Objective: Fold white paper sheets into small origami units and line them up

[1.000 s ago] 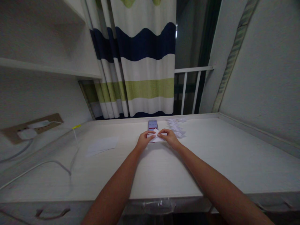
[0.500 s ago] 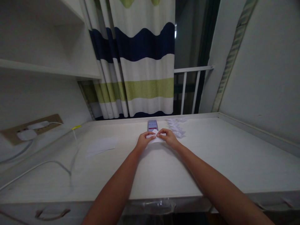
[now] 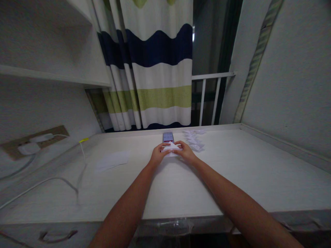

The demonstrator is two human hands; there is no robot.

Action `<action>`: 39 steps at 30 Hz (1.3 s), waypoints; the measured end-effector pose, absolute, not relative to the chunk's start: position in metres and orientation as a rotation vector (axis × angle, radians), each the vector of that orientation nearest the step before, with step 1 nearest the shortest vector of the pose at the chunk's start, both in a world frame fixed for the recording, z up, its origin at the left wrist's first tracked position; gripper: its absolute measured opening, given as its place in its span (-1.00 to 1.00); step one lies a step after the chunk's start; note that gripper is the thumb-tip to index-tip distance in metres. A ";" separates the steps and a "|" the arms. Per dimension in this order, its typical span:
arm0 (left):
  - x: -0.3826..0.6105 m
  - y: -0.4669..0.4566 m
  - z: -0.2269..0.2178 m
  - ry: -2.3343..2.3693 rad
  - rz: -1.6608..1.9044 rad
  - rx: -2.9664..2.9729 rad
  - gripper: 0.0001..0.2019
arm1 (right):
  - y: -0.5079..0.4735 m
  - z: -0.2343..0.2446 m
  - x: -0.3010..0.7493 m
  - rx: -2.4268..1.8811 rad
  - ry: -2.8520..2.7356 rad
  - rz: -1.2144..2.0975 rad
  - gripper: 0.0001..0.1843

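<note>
Both my hands rest on the white desk (image 3: 232, 172) near its far middle, working one small white sheet of paper (image 3: 171, 148). My left hand (image 3: 157, 155) pinches the sheet's left side. My right hand (image 3: 186, 152) pinches its right side, fingers curled over the fold. The paper rises to a small peak between the fingertips. A phone (image 3: 168, 137) with a lit screen lies flat just beyond the paper.
Several small folded white paper pieces (image 3: 194, 140) lie right of the phone. A flat white sheet (image 3: 112, 160) lies at the left. White cables (image 3: 51, 181) run from a wall socket (image 3: 31, 144). Striped curtain (image 3: 152, 69) and a railing stand behind the desk.
My hands have drawn closer together and the paper between them has been folded up into a raised peak. The phone and the other papers have stayed put.
</note>
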State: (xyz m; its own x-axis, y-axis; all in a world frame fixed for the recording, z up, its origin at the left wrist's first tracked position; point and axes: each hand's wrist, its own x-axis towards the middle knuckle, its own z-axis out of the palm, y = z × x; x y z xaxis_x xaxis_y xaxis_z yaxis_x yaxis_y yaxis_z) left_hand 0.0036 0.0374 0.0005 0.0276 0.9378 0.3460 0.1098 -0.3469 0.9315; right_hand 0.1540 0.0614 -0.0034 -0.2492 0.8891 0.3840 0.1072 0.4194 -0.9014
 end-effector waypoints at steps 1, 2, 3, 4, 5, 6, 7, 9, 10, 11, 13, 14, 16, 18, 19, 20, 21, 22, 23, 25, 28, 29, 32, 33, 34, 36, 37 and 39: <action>0.004 0.038 0.000 1.093 1.402 1.565 -0.61 | 0.062 -0.004 0.154 -0.887 -1.661 0.956 -0.61; 0.004 0.038 0.000 1.084 1.401 1.570 -0.60 | 0.063 -0.004 0.154 -0.886 -1.667 0.951 -0.62; 0.004 0.038 0.000 1.071 1.404 1.574 -0.61 | 0.064 -0.004 0.154 -0.883 -1.674 0.945 -0.62; 0.004 0.038 0.000 1.057 1.410 1.575 -0.61 | 0.064 -0.004 0.154 -0.880 -1.681 0.933 -0.63; 0.004 0.038 0.000 1.045 1.416 1.574 -0.61 | 0.064 -0.004 0.153 -0.878 -1.687 0.917 -0.64; 0.004 0.037 0.000 1.036 1.420 1.571 -0.61 | 0.064 -0.003 0.153 -0.879 -1.689 0.896 -0.65; 0.005 0.037 0.000 1.033 1.421 1.567 -0.61 | 0.064 -0.003 0.153 -0.880 -1.694 0.879 -0.66; 0.005 0.035 0.001 1.044 1.418 1.556 -0.59 | 0.064 -0.001 0.153 -0.876 -1.702 0.864 -0.69; 0.005 0.035 0.001 1.051 1.415 1.554 -0.58 | 0.063 0.000 0.153 -0.869 -1.707 0.876 -0.69; 0.005 0.034 0.002 1.056 1.413 1.556 -0.58 | 0.063 0.000 0.153 -0.864 -1.711 0.903 -0.70; 0.005 0.034 0.002 1.060 1.407 1.557 -0.54 | 0.063 0.000 0.154 -0.863 -1.712 0.970 -0.71; 0.004 0.035 0.001 1.057 1.405 1.553 -0.52 | 0.063 0.000 0.155 -0.867 -1.706 1.000 -0.71; 0.004 0.037 0.000 1.034 1.403 1.523 -0.46 | 0.064 0.000 0.157 -0.877 -1.686 1.045 -0.72; 0.003 0.039 -0.001 0.999 1.397 1.471 -0.42 | 0.064 0.000 0.158 -0.885 -1.660 1.066 -0.72; 0.003 0.041 -0.002 0.986 1.401 1.442 -0.42 | 0.065 0.001 0.158 -0.890 -1.651 1.071 -0.72; 0.003 0.042 -0.002 0.983 1.406 1.410 -0.43 | 0.064 0.001 0.158 -0.894 -1.644 1.073 -0.72; 0.003 0.043 -0.003 0.987 1.412 1.379 -0.46 | 0.064 0.001 0.158 -0.897 -1.642 1.073 -0.72; 0.003 0.043 -0.003 0.995 1.416 1.349 -0.48 | 0.064 0.001 0.158 -0.900 -1.641 1.074 -0.72; 0.003 0.044 -0.003 0.998 1.414 1.322 -0.50 | 0.063 0.001 0.158 -0.903 -1.640 1.077 -0.71; 0.003 0.044 -0.003 0.986 1.396 1.271 -0.51 | 0.063 0.001 0.159 -0.908 -1.636 1.084 -0.70; 0.002 0.045 -0.005 0.940 1.362 1.189 -0.51 | 0.066 -0.002 0.160 -0.917 -1.630 1.060 -0.69; 0.002 0.045 -0.006 0.923 1.346 1.167 -0.52 | 0.067 -0.003 0.160 -0.921 -1.632 1.047 -0.69; 0.001 0.046 -0.008 0.885 1.296 1.139 -0.55 | 0.071 -0.005 0.161 -0.929 -1.636 1.030 -0.71; 0.001 0.046 -0.009 0.874 1.288 1.137 -0.56 | 0.071 -0.006 0.161 -0.930 -1.633 1.032 -0.71; 0.001 0.047 -0.009 0.862 1.284 1.136 -0.56 | 0.072 -0.006 0.161 -0.931 -1.627 1.037 -0.71; 0.001 0.047 -0.009 0.841 1.282 1.131 -0.56 | 0.072 -0.006 0.161 -0.932 -1.607 1.053 -0.71; 0.001 0.047 -0.008 0.833 1.280 1.128 -0.57 | 0.072 -0.006 0.161 -0.936 -1.599 1.061 -0.70; 0.001 0.046 -0.008 0.832 1.280 1.120 -0.60 | 0.072 -0.006 0.161 -0.945 -1.574 1.081 -0.70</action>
State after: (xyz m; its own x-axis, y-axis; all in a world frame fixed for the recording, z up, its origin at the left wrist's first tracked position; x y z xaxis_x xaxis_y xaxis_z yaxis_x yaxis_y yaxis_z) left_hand 0.0009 0.0464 -0.0076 0.1438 0.9835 0.1098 -0.2993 -0.0626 0.9521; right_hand 0.1610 0.0721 -0.0063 -0.2299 0.9317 0.2813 0.0715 0.3044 -0.9498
